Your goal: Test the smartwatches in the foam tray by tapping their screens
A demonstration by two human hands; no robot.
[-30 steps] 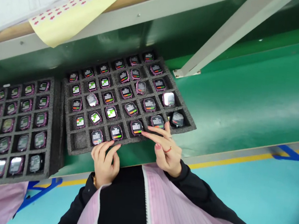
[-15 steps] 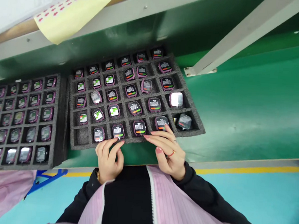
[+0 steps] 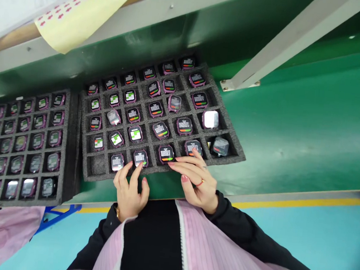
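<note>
Although no watch is held, a sheet of stickers [image 3: 83, 13] is seen at top left, and a foam tray [image 3: 71, 150] is cut off by the left edge, so its watches cannot all be counted. Beside it, on a green bench [image 3: 294, 120], 29 watches [image 3: 140, 158] are set in a second tray [image 3: 97, 177] of 30 cells, with the near left corner cell left unfilled. The left hand [image 3: 129, 195] is kept open, one fingertip [image 3: 141, 167] touching a bottom-row watch. Two further watches are touched by the fingertips [image 3: 194, 152] of the open right hand [image 3: 199, 183], on which one ring is worn.
</note>
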